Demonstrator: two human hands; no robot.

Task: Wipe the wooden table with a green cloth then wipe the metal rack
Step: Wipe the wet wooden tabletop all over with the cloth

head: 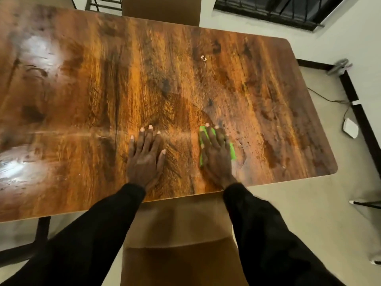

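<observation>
The wooden table (185, 79) fills most of the view, its grain dark orange-brown with wet streaks. My right hand (216, 153) lies flat on a bright green cloth (232, 150) near the front edge, right of centre, fingers straight and pressing it down. Most of the cloth is hidden under the palm; only its edges show. To the left of it, my left hand (145, 155) rests flat on the bare wood with fingers spread. Water droplets (240, 140) sit just right of the cloth.
A brown chair (181, 244) stands below the table's front edge between my arms. Another chair back (162, 11) shows at the far side. A small white scrap (203, 58) lies on the far right of the table. Cables and a white adapter (350, 127) lie on the floor at right.
</observation>
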